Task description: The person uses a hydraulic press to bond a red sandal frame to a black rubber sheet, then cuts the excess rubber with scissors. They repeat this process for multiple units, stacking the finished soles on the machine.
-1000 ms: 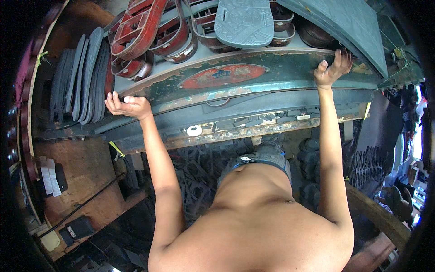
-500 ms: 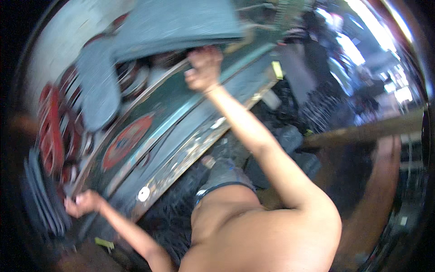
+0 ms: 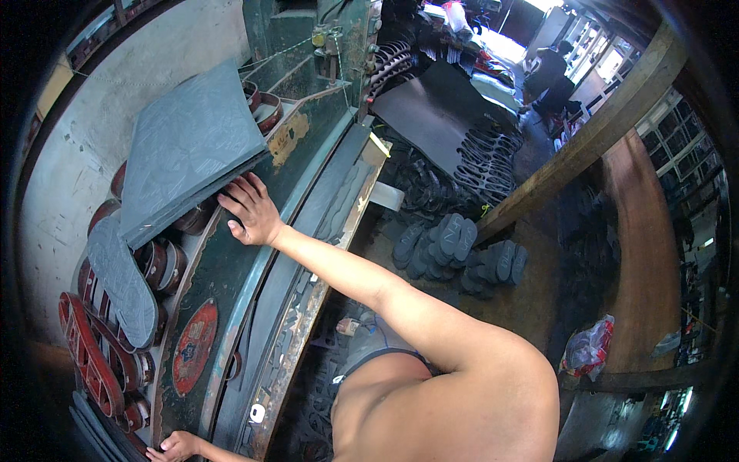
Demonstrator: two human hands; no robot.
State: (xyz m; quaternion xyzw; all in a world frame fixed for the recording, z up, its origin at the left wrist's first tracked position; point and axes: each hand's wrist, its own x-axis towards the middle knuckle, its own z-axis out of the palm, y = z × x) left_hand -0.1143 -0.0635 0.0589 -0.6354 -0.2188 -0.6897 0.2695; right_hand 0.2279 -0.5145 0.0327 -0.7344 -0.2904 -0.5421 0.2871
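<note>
My right hand (image 3: 252, 212) is open, fingers spread against the near edge of a stack of grey foam or rubber sheets (image 3: 196, 138). The stack rests tilted on the machine's ledge, over red-brown sole-shaped cutting dies (image 3: 91, 354). A grey sole-shaped piece (image 3: 127, 285) lies partly under the stack's near left corner. At the lower left, my left hand (image 3: 177, 446) is at the front ledge of the green machine (image 3: 231, 266), beside dark stacked sheets (image 3: 104, 431). Its fingers look extended, though the picture's edge partly cuts them off.
A trough of grey offcut strips (image 3: 265, 331) runs along the machine's front. On the floor to the right lie stacked grey soles (image 3: 450, 239), a large dark sheet (image 3: 431, 115) and cut-out scrap. A wooden post (image 3: 585, 131) slants nearby; a person (image 3: 548, 73) sits farther back.
The view has swung and steadied, so the machine and sheets appear lower and farther left. My right hand stays at the sheets' edge; my left hand remains by the front ledge.
</note>
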